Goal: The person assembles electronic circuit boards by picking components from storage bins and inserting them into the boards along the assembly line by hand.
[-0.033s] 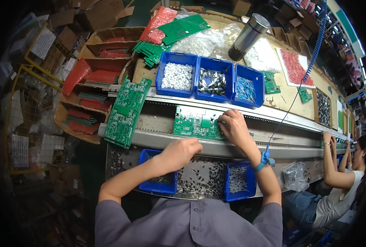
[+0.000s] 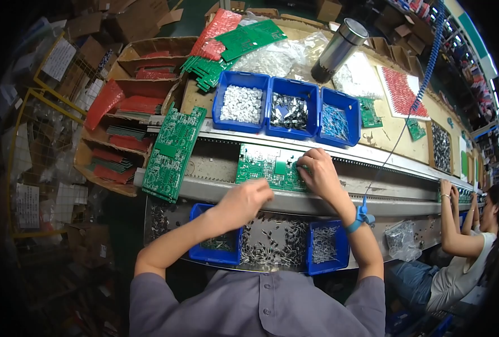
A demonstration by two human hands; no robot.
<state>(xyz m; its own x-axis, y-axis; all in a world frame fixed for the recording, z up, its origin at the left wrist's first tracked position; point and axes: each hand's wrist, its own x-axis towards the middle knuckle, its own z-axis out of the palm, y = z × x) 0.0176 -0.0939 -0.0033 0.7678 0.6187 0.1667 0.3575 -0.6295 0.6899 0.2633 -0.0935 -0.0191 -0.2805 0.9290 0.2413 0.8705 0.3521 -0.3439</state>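
Right hand (image 2: 318, 171) sits on the right edge of the green circuit board (image 2: 266, 167), fingers curled narrow and pressing on it. The board lies flat on the metal rail (image 2: 216, 168). Left hand (image 2: 245, 201) hangs just below the board, fingers bunched; whether it holds anything, I cannot tell. Blue bin (image 2: 218, 247) lies beneath that wrist.

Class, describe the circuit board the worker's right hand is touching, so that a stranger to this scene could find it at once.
Start at the long metal rail crossing the bench below the three blue bins. On it lies a green circuit board, flat, with the right hand pressing its right edge. Unlike the longer green board leaning tilted to its left, it lies level and is being touched.
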